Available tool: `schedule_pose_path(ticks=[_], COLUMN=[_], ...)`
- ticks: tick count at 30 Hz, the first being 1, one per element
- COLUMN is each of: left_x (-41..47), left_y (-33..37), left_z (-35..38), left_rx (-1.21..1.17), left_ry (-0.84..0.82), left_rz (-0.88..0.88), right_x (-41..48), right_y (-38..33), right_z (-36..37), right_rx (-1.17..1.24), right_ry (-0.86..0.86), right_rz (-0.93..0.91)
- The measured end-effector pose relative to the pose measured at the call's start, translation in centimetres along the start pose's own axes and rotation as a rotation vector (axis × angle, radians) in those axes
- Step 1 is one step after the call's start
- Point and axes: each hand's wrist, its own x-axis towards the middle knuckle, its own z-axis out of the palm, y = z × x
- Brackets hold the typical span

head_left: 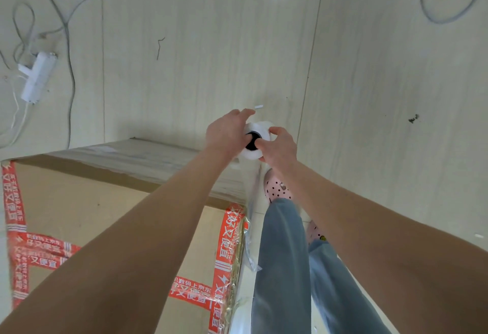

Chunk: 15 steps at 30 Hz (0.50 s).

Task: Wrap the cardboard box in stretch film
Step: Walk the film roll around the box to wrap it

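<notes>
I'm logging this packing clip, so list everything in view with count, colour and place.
cardboard box: one, brown, lower left
tape: several strips, red, on the box
film roll: one, white, black core, beyond the box corner
film: one sheet, clear, on box side
power strip: one, white, left floor
cables: several, grey, upper left and upper right
shoes: two, pink, dotted, right of box
legs: two, blue jeans, lower right
left hand, right hand: bare, gripping film roll

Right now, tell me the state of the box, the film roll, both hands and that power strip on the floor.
Cardboard box: closed, red tape across top, film over far side.
Stretch film roll: held beyond the box corner, film paid out.
Left hand: grips the roll.
Right hand: grips the roll.
Power strip: lying flat, cable attached.
</notes>
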Motion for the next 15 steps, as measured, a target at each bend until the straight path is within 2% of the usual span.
schedule_pose_path(ticks=[3, 7, 9, 15], left_x=[0.2, 0.4, 0.4, -0.4], left_y=[0.5, 0.8, 0.6, -1.2], left_z=[-0.5, -1.0, -1.2, -0.6], left_rx=[0.138, 0.201, 0.139, -0.351], left_ry=[0.043, 0.047, 0.051, 0.112], left_rz=[0.162, 0.199, 0.11, -0.436], right_x=[-0.3, -0.2, -0.1, 0.0], right_y=[-0.3, -1.0, -1.8, -4.7], right_z=[-0.1, -0.2, -0.2, 1.1], right_rx=[0.012, -0.109, -0.184, -0.348], right_ry=[0.02, 0.049, 0.064, 0.084], right_rz=[0.034, -0.014, -0.063, -0.155])
